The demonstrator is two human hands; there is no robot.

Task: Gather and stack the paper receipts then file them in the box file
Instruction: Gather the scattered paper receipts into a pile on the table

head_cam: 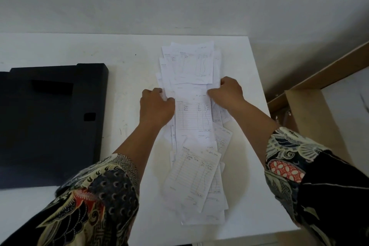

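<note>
Several white paper receipts (192, 118) lie in a long loose overlapping row down the middle of the white table (127, 62). My left hand (155, 106) presses against the left edge of the row, fingers curled onto the sheets. My right hand (227, 92) grips the right edge at the same height, thumb on top of the paper. The black box file (52, 126) lies flat on the table to the left, apart from the receipts.
A white wall rises behind the table. The table's right edge is close to the receipts. Beyond it stands a wooden shelf frame (303, 110). Patterned sleeves cover both forearms in the foreground.
</note>
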